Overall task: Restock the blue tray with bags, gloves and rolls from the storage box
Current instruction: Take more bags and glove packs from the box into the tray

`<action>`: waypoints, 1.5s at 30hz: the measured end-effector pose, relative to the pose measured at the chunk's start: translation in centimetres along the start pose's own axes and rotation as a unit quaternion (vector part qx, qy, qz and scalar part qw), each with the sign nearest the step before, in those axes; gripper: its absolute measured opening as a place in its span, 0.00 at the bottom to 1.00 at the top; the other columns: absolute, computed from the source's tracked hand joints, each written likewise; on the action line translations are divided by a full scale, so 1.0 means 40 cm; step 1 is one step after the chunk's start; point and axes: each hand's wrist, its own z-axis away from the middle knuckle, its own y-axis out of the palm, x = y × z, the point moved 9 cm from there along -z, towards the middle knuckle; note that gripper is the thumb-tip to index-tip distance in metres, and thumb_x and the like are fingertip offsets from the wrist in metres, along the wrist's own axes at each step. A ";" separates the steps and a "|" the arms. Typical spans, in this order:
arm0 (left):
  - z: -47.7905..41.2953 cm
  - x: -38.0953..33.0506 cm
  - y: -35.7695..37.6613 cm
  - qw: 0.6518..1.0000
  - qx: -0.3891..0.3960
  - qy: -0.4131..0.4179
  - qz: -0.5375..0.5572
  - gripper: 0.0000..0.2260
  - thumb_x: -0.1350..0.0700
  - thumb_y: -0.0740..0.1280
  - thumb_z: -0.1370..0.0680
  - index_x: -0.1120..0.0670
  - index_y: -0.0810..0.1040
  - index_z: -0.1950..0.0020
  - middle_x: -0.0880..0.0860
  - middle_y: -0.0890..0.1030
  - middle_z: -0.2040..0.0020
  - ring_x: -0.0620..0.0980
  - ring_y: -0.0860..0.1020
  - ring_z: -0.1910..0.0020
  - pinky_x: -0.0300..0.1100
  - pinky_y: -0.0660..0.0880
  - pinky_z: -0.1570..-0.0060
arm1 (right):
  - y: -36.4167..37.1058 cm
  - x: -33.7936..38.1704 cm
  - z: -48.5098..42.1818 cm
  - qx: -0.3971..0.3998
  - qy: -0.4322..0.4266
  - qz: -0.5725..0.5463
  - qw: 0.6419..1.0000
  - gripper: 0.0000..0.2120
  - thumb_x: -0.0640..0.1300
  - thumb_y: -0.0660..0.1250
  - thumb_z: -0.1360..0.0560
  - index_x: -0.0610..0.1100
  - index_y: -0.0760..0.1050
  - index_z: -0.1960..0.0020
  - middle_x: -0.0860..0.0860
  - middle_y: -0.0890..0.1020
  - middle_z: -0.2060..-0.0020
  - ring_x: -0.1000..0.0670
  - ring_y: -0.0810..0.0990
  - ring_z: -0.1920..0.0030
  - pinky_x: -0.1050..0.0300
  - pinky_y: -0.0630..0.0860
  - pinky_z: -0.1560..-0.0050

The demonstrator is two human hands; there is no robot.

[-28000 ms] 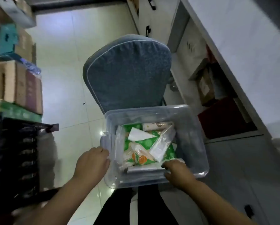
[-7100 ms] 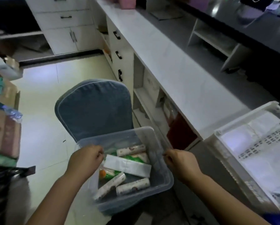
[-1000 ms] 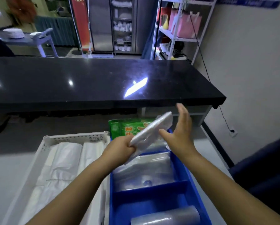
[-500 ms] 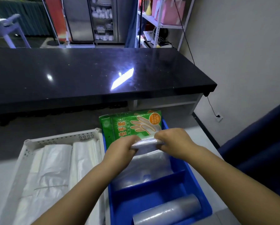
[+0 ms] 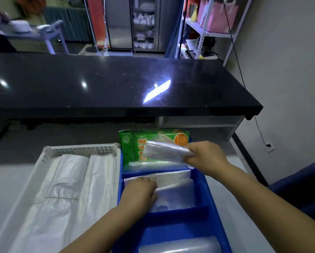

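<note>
A person's two bare arms reach forward over a pale counter, seen from above. Far left sits a white basket (image 5: 47,152) holding flat stacks of white plastic bags (image 5: 65,189). Just to its right, touching it, is the blue tray (image 5: 206,190), split by dividers into compartments. The left hand (image 5: 138,194) rests knuckles-up in the tray's middle compartment, fingers curled down onto a stack of clear bags (image 5: 175,192) lying there; whether it grips them or only presses them flat cannot be told. Behind that stack, upright at the tray's far end, stands a green pack of gloves (image 5: 134,145) with an orange circle on its label. To the right, the right hand (image 5: 206,156) pinches one end of a folded bundle of clear bags (image 5: 164,151), holding it raised in front of the glove pack. Half a second ago both hands held this bundle together; now the left has let go and dropped to the stack below. That suggests room is being made or the stack steadied so the bundle can be laid in. The bundle looks thin, glossy and limp, likely slippery. At the tray's near end, bottom right, lies a clear plastic roll (image 5: 180,244). The storage box is out of view.
</note>
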 end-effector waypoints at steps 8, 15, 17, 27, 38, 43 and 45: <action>0.112 -0.004 0.021 0.998 -0.007 -0.025 0.052 0.10 0.48 0.58 0.24 0.51 0.73 0.47 0.49 0.79 0.45 0.52 0.76 0.45 0.45 0.74 0.51 | 0.197 0.150 0.001 0.113 -0.143 0.049 0.982 0.10 0.52 0.66 0.29 0.51 0.68 0.64 0.48 0.81 0.61 0.43 0.77 0.58 0.56 0.63 0.65; 0.126 -0.011 -0.005 0.997 -0.058 -0.031 0.048 0.12 0.45 0.59 0.25 0.50 0.74 0.47 0.48 0.79 0.46 0.50 0.75 0.46 0.44 0.72 0.50 | 0.305 0.145 0.040 0.205 -0.151 0.038 0.966 0.09 0.50 0.64 0.32 0.49 0.66 0.65 0.47 0.82 0.58 0.43 0.77 0.56 0.55 0.66 0.64; 0.118 -0.006 -0.067 0.989 -0.141 -0.013 0.054 0.11 0.46 0.66 0.29 0.49 0.77 0.50 0.48 0.80 0.52 0.51 0.77 0.50 0.42 0.71 0.51 | 0.308 0.143 0.040 0.208 -0.147 0.036 0.966 0.10 0.50 0.63 0.31 0.48 0.65 0.66 0.47 0.81 0.57 0.44 0.76 0.57 0.56 0.65 0.64; 0.000 0.048 -0.006 0.997 0.074 -0.002 -0.024 0.08 0.52 0.59 0.24 0.54 0.74 0.52 0.55 0.81 0.47 0.59 0.77 0.47 0.45 0.70 0.57 | 0.282 0.078 0.055 0.212 -0.103 0.009 0.972 0.05 0.46 0.63 0.34 0.47 0.68 0.65 0.51 0.78 0.62 0.46 0.75 0.61 0.56 0.68 0.67; -0.036 0.061 0.004 0.988 0.152 -0.002 -0.004 0.13 0.46 0.59 0.23 0.52 0.73 0.44 0.54 0.79 0.42 0.56 0.76 0.46 0.45 0.70 0.54 | 0.248 0.010 0.051 0.208 -0.040 -0.024 0.977 0.03 0.53 0.64 0.29 0.56 0.75 0.56 0.53 0.81 0.50 0.49 0.77 0.54 0.60 0.68 0.63; -0.006 0.071 -0.012 0.990 0.124 0.049 -0.036 0.27 0.38 0.66 0.31 0.47 0.69 0.36 0.50 0.74 0.38 0.52 0.73 0.41 0.45 0.72 0.47 | 0.211 -0.001 0.077 0.180 -0.060 -0.059 0.980 0.31 0.69 0.65 0.36 0.57 0.70 0.38 0.58 0.76 0.40 0.54 0.74 0.42 0.58 0.71 0.46; -0.011 0.062 -0.023 0.993 0.085 0.054 -0.064 0.24 0.40 0.67 0.31 0.48 0.70 0.37 0.49 0.75 0.39 0.52 0.74 0.41 0.45 0.72 0.49 | 0.214 0.016 0.088 0.176 -0.092 -0.026 0.980 0.31 0.68 0.67 0.38 0.57 0.70 0.39 0.57 0.75 0.41 0.54 0.73 0.42 0.58 0.70 0.44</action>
